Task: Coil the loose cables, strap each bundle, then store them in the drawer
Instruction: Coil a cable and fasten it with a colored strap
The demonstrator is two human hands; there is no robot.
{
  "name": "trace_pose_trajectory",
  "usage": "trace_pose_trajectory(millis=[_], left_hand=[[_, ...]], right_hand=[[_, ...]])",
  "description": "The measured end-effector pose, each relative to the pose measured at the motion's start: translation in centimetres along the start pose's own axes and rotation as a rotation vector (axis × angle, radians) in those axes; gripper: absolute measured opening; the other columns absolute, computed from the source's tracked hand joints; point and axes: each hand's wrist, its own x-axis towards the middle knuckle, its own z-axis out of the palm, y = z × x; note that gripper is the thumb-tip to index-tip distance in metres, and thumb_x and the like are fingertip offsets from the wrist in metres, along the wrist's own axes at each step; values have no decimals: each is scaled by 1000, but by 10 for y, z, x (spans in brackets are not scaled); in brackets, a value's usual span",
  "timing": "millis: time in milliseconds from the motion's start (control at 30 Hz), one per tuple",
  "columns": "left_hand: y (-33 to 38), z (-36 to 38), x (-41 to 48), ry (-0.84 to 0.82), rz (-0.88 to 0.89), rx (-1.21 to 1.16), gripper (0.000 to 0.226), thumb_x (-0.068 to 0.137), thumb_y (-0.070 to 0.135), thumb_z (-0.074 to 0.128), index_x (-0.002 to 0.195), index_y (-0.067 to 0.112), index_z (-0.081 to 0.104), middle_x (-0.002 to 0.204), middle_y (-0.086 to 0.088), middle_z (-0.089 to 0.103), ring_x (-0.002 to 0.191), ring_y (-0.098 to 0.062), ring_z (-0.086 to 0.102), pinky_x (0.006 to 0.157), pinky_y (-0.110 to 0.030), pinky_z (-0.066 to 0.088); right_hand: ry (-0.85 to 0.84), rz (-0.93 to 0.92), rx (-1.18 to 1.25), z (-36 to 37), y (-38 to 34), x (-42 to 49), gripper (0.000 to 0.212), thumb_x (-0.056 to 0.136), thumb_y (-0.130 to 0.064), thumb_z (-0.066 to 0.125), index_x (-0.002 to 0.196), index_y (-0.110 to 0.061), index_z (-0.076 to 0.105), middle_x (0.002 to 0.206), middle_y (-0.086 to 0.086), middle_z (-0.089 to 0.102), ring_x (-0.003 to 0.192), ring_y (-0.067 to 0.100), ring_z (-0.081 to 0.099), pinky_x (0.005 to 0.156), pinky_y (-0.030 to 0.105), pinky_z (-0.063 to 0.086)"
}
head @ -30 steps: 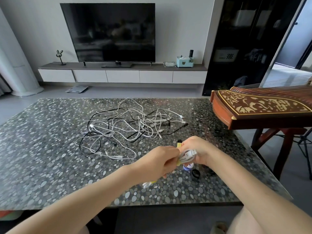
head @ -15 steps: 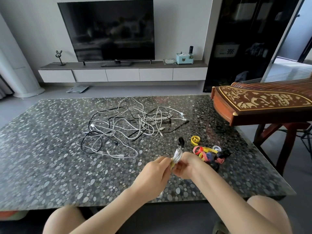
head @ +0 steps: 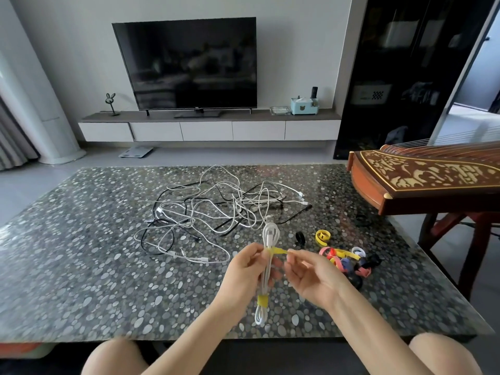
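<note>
A folded white cable bundle hangs upright above the table's near edge. My left hand grips its upper half. A yellow strap is wrapped round its lower part. A second yellow strap goes round the upper part, and my right hand pinches its free end, pulled out to the right. A tangle of loose white and black cables lies on the middle of the table. A pile of coloured straps sits to the right of my hands.
The pebble-patterned table fills the foreground. A wooden zither on a stand juts over its right edge. A TV stands on a low cabinet with white drawers at the far wall. A dark cabinet stands right.
My hands have come apart. The bundle now hangs upright in my left hand, and my right hand has drawn the upper yellow strap's end out to the right.
</note>
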Motion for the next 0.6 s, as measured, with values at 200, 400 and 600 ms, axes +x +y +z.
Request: trace_pose_trajectory(millis=[200, 400, 600], left_hand=[[16, -10, 6, -101, -130, -287, 20, 99, 19, 42, 89, 9, 55, 60, -4, 56, 50, -15, 46, 47, -22, 36], [17, -13, 6, 49, -74, -188, 18, 97, 16, 50, 86, 3, 57, 54, 1, 47, 47, -10, 35, 43, -17, 30], [15, -2, -5, 139, 374, 600, 29, 89, 10, 56, 64, 23, 51, 53, -1, 54, 46, -6, 39, 45, -19, 30]], right_hand=[[-62, -467, -743, -7, -9, -25, 26, 67, -35, 74, 60, -10, 70, 63, 12, 69, 56, 23, 68, 53, 30, 56], [-66, -908, -1624, 9, -2, -54, 34, 90, -31, 60, 66, -8, 67, 57, 8, 64, 50, 21, 57, 49, 32, 43], [-171, -808, -1371, 42, -1, -68, 31, 93, -20, 58, 66, -9, 70, 57, 3, 66, 39, 12, 54, 45, 19, 44]])
